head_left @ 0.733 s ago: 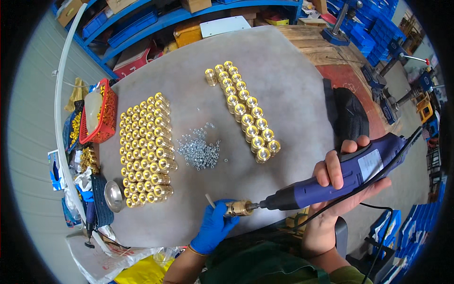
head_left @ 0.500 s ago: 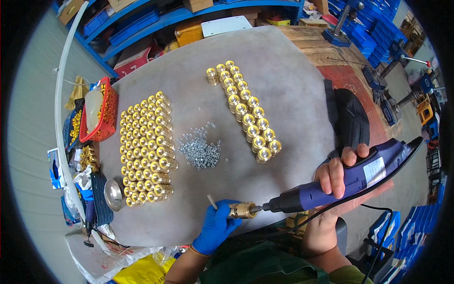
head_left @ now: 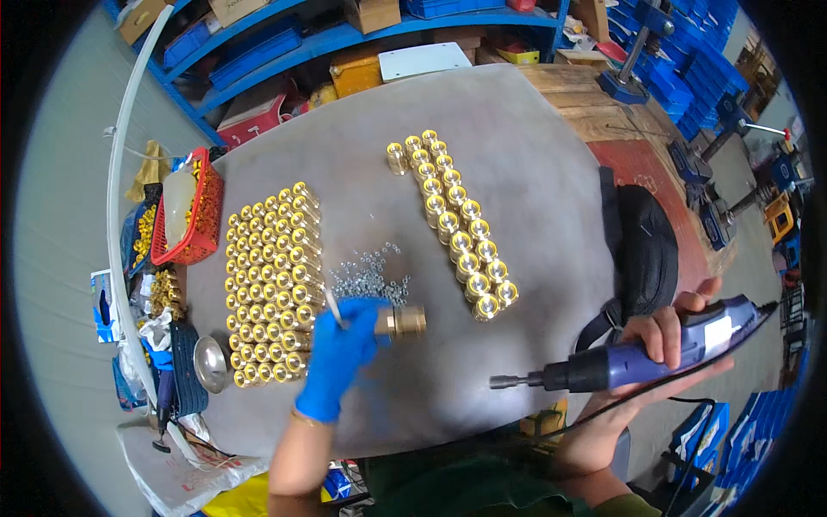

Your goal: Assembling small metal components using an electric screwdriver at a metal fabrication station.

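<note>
Clasping brass cylinder — gloved hand

A red basket sits at the left edge of the table, a metal bowl by its near left corner. A black bag lies at the right edge; blue shelves stand past the far edge.
</note>
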A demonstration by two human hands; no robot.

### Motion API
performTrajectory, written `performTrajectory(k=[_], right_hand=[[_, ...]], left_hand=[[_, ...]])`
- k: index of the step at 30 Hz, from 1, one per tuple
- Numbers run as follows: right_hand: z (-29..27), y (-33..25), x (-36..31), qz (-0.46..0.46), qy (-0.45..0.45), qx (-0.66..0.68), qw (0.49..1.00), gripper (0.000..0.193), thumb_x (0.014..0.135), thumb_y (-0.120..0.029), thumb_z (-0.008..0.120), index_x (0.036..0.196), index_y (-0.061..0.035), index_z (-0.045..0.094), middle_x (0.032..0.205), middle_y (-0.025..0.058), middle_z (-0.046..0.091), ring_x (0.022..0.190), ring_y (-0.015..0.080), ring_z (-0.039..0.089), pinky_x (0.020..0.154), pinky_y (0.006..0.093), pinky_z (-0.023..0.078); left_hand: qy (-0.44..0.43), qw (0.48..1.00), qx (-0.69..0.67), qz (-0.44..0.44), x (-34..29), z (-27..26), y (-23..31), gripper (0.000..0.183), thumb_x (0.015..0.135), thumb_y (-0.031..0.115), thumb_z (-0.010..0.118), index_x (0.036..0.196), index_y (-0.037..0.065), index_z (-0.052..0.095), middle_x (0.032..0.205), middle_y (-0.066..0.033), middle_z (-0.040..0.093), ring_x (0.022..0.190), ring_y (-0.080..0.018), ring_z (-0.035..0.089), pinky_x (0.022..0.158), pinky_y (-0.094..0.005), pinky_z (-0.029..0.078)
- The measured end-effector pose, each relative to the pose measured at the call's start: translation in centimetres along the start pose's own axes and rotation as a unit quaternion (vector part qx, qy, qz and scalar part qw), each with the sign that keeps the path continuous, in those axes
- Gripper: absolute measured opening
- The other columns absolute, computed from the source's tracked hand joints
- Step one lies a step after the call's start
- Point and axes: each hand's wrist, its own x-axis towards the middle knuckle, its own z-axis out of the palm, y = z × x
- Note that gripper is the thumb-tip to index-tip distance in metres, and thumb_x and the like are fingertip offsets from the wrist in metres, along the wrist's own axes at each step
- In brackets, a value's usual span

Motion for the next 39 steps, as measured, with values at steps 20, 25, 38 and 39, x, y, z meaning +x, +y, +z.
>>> performTrajectory(k=[20,25,38,39], right_hand=[[-3.7,2.2,-1.0,0.132,0.002,-0.009,0.991,0.074,0.078,-0.062,0.052,0.126,-0.0091,0.032,0.115,0.0147,0.05,0.055,0.0181,0.051,0.05,0.0308,0.042],[-1.7,4.5,-0.9,0.187,-0.004,-0.055,0.981,0.072,0.076,-0.055,0.061,0.122,-0.0086,0.032,0.11,0.0133,0.051,0.052,0.0184,0.051,0.045,0.0305,0.042],[6.7,13.4,-12.1,0.362,-0.562,-0.594,0.447,0.06,0.051,-0.025,0.081,0.105,-0.0099,0.059,0.092,0.0107,0.058,0.079,0.0299,0.059,0.071,0.0369,0.05],[6.2,13.7,-12.9,0.358,-0.568,-0.591,0.446,0.06,0.051,-0.025,0.081,0.105,-0.0099,0.059,0.092,0.0107,0.058,0.079,0.0299,0.059,0.071,0.0369,0.05]], left_hand=[[0.053,0.861,0.401,0.309,23.0,3.5,5.1,0.085,0.072,0.026,0.068,0.139,0.01,0.019,0.105,-0.0204,0.056,0.09,-0.0363,0.056,0.078,-0.0432,0.045],[0.155,0.826,0.354,0.41,16.1,-0.1,4.9,0.068,0.074,0.021,0.067,0.132,0.008,0.035,0.094,-0.0149,0.054,0.076,-0.0282,0.054,0.071,-0.0369,0.045],[0.596,0.764,0.151,0.193,-20.9,-25.7,-12.8,0.018,0.081,0.005,0.06,0.099,0.003,0.06,0.083,0.0001,0.056,0.069,-0.007,0.05,0.064,-0.0208,0.042],[0.616,0.751,0.153,0.18,-22.1,-27.7,-14.3,0.016,0.082,0.005,0.06,0.098,0.003,0.06,0.083,-0.0002,0.057,0.069,-0.0072,0.051,0.065,-0.0207,0.042]])
